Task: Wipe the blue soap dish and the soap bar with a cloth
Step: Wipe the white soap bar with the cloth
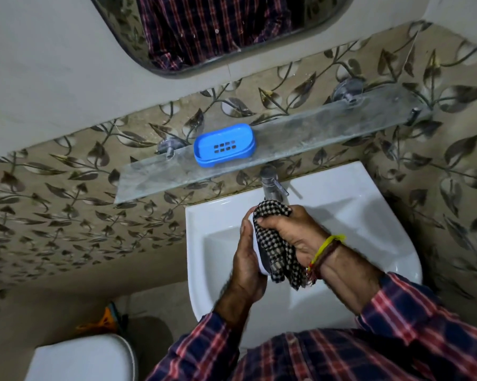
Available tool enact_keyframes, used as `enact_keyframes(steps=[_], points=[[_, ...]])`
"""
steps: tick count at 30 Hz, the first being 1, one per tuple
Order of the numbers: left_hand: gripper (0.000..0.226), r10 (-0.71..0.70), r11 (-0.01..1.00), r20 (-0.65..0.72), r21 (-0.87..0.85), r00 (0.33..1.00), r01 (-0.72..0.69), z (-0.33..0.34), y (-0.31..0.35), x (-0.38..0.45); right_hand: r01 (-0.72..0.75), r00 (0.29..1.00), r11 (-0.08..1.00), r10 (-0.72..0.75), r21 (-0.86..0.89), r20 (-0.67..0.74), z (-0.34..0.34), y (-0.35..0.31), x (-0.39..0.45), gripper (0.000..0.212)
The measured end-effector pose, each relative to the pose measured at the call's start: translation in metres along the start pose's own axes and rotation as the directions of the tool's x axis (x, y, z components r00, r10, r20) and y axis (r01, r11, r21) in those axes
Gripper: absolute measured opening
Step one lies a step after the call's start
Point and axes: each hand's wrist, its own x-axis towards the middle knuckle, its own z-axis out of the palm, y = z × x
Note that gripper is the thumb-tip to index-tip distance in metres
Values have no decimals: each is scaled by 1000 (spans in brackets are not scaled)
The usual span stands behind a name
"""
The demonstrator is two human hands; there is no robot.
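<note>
Both hands over sink [341, 204]: your left hand [245, 259] cups soap bar [259, 257] steady, right hand [292, 232] clamps cloth [275, 248] against it; blue soap dish [224, 145] empty on shelf [314, 133].

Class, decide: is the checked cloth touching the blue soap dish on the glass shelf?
Apart. The head view shows the checked cloth in the right hand over the basin, clear of the blue soap dish.

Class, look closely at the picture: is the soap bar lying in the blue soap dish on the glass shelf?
No: the blue soap dish sits empty on the glass shelf, while the left hand holds the white soap bar over the sink.
</note>
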Motion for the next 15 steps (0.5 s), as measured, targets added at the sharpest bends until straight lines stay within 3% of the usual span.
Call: enact_keyframes(steps=[4,8,12,15], points=[[54,49,999,28,8,998,-49,-7,10,4,17,997,988,-6,-153,71,3,5,-8,22],[63,21,999,12,47,1000,-22,-7,3,2,-4,1000,996,6,-87,30,0,-3,-4,25],[53,66,997,101,39,993,-70,-15,12,5,-34,991,978,60,-204,121,0,1,-13,40],[62,27,997,60,71,998,-31,-16,9,1,-46,994,990,58,-135,89,1,1,-13,33]])
